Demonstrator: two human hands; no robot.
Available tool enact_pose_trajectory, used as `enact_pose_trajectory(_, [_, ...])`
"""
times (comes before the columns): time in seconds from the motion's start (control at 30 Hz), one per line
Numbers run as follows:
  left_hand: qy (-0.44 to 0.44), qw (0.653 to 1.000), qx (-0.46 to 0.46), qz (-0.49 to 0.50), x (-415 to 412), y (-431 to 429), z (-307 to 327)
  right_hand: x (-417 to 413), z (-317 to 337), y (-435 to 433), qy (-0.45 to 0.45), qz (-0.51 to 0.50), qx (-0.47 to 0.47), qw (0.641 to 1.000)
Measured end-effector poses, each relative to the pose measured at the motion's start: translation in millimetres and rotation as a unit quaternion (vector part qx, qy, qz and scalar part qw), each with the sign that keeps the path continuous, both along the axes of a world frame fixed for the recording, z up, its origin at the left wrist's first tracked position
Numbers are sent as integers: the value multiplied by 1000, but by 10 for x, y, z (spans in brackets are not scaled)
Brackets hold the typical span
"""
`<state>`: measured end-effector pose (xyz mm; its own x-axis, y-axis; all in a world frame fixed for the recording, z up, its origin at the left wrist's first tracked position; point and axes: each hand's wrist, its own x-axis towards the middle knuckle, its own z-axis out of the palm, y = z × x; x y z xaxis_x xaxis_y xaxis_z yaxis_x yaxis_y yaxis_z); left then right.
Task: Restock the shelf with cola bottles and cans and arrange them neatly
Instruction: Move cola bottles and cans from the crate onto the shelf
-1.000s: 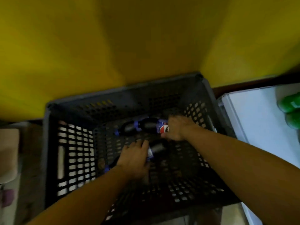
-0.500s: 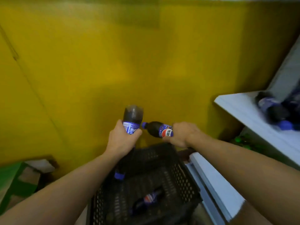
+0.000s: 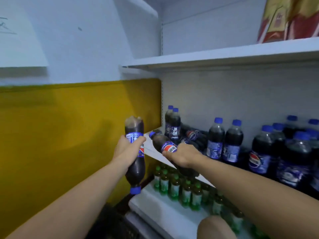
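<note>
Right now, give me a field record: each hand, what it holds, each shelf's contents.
left hand: grips inverted cola bottle, cap down
right hand: grips tilted cola bottle, cap toward upper left
middle shelf: standing cola bottles, a few lying bottles at back left
lower shelf: green-capped bottles in rows
top shelf: red and yellow packs

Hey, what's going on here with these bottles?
A person is stocking a shelf with cola. The left hand grips one cola bottle upside down, cap pointing at the floor, just left of the shelf. The right hand holds a second cola bottle tilted at the shelf's front corner. On it, more cola bottles stand upright and a few lie on their sides. Green bottles stand on the lower shelf.
</note>
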<state>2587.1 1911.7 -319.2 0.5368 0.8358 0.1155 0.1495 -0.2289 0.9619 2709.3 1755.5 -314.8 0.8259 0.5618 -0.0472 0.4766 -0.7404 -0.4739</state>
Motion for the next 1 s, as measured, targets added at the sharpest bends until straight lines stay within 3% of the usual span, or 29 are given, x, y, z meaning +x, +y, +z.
enact_pose_trajectory(0.1, [-33, 991, -111, -59, 314, -10, -19, 217, 61, -156, 115, -73, 106, 985])
enact_pose_trajectory(0.2, [-42, 957, -268, -102, 634, 134, -59, 552, 69, -61, 228, -143, 221, 937])
enact_pose_trajectory(0.3, [-35, 929, -352, -107, 917, 336, -53, 1015, 30, 229, 262, -199, 265, 906])
enact_pose_trajectory(0.47, [-31, 931, -350, -100, 1612, 881, -139, 1721, 183, 750, 128, -229, 193, 945])
enact_pose_trajectory(0.57, [13, 963, -263, -53, 2148, 1242, -392, 2331, 287, 1078, 76, -227, 116, 964])
enact_pose_trajectory(0.7, [64, 984, -166, -7, 2689, 1640, -747, 2919, 353, 1286, 23, -292, 77, 953])
enact_pose_trajectory(1.0, [109, 983, -148, -19, 3298, 2040, -1150, 3596, -114, 1432, 20, -292, -42, 955])
